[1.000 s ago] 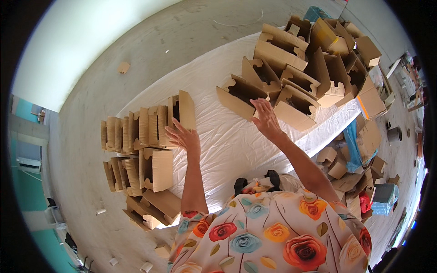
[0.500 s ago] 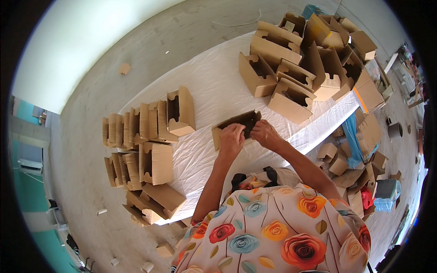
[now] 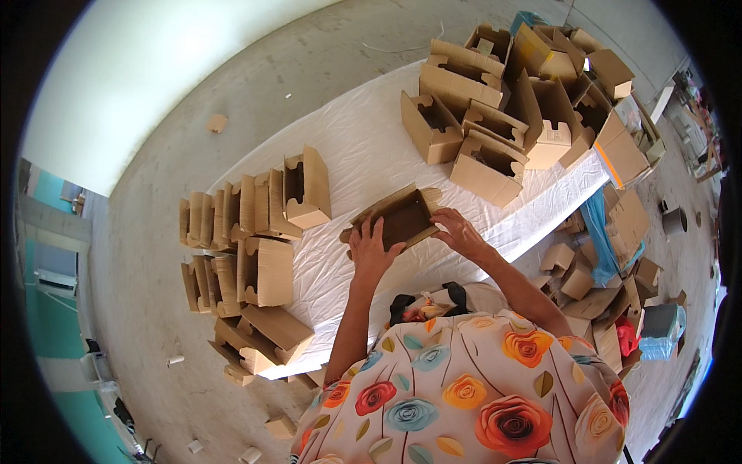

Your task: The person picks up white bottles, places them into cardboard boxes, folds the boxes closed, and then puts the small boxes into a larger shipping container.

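In front of me an open cardboard box (image 3: 402, 219) rests on the white-covered table (image 3: 340, 116), its dark inside facing up. My left hand (image 3: 372, 249) lies at the box's left end, fingers spread over its near edge and flap. At the opposite end, my right hand (image 3: 459, 232) grips the box's side wall, with the fingers bent over its edge. Left of my hands stand rows of similar boxes, the nearest one an upright box (image 3: 307, 189) with a notched opening.
A cluster of open cardboard boxes (image 3: 487, 166) covers the table's far right end. Cardboard pieces and a blue plastic sheet (image 3: 597, 232) lie on the floor to the right. A small cardboard scrap (image 3: 217, 123) lies on the floor at the far left.
The box between my hands has opened wider and tilted so its inside shows. My left hand has moved left and spread its fingers; my right hand has shifted slightly right.
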{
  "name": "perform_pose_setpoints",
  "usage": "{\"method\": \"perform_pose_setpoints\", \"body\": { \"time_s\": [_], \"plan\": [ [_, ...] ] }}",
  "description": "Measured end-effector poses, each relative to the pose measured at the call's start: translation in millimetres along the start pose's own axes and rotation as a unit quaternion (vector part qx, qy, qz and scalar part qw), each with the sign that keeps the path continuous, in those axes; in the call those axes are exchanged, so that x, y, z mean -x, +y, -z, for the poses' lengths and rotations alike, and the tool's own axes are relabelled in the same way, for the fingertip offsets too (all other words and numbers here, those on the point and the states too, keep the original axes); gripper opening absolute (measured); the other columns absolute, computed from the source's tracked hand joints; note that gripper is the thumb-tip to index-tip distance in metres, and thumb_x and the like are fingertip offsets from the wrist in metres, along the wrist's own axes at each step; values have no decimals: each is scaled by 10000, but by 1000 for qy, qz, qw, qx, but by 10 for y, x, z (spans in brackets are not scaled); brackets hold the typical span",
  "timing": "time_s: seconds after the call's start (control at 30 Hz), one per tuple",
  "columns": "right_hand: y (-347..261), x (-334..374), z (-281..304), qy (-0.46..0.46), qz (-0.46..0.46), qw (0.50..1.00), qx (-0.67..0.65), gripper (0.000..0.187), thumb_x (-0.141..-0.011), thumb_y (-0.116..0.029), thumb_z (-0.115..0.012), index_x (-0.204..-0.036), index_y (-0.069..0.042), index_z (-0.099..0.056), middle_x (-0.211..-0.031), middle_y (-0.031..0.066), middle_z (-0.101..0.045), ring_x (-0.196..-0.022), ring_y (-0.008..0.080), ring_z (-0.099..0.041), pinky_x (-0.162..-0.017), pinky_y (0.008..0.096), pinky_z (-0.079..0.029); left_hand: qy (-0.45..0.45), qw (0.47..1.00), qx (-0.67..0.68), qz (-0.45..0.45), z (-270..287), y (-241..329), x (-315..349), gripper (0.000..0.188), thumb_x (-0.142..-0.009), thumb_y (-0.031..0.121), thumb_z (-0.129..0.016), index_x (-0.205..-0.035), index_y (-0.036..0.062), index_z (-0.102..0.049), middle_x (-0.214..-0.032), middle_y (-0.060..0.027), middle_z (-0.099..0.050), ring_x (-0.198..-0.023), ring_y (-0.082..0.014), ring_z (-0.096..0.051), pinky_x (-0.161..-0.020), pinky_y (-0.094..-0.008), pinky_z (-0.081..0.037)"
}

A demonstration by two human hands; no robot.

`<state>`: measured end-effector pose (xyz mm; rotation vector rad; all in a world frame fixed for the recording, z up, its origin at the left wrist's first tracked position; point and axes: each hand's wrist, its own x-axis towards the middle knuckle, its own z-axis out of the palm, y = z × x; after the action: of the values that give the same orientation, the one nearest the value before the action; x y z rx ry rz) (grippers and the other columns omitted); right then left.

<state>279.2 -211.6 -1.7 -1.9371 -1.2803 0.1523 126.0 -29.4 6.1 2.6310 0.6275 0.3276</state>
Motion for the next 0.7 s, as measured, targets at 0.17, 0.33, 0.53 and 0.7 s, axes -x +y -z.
{"method": "perform_pose_setpoints", "body": {
  "time_s": [0.17,0.33,0.53,0.7],
  "plan": [
    [154,72,-11,-49,-42,997,-34,493,-713,-59,-665,-1180,-30,-510,-1227,175,-495,-1150,322,-472,-955,367,-410,-27,999,-9,46,-139,-3,139,1042,-578,550,-741,-1405,160,-242,-1442,-193,-159,-1283,-506,-141,-1007,-611,-179],
    [241,7,239,-83,-46,995,-42,449,-733,-62,-657,-1160,-30,-521,-1193,176,-524,-1124,330,-492,-950,361,-413,-7,997,-32,76,-433,-75,161,1224,-478,626,-752,-1438,178,-139,-1486,-190,-38,-1317,-500,-59,-1000,-642,-137],
    [909,-343,993,214,-74,970,82,177,-857,-40,-503,-994,2,-607,-974,148,-634,-886,300,-612,-765,337,-493,28,995,-18,91,-485,-92,171,1277,-441,627,-764,-1444,178,-112,-1495,-174,-17,-1335,-477,-27,-1004,-644,-130],
    [1825,-544,1281,-90,-262,947,165,255,-776,-64,-577,-1014,23,-613,-965,203,-638,-927,332,-612,-810,372,-478,21,993,-14,113,-497,-61,164,1277,-450,589,-781,-1446,181,-94,-1497,-166,-17,-1340,-466,-22,-1014,-640,-112]
  ]
}}
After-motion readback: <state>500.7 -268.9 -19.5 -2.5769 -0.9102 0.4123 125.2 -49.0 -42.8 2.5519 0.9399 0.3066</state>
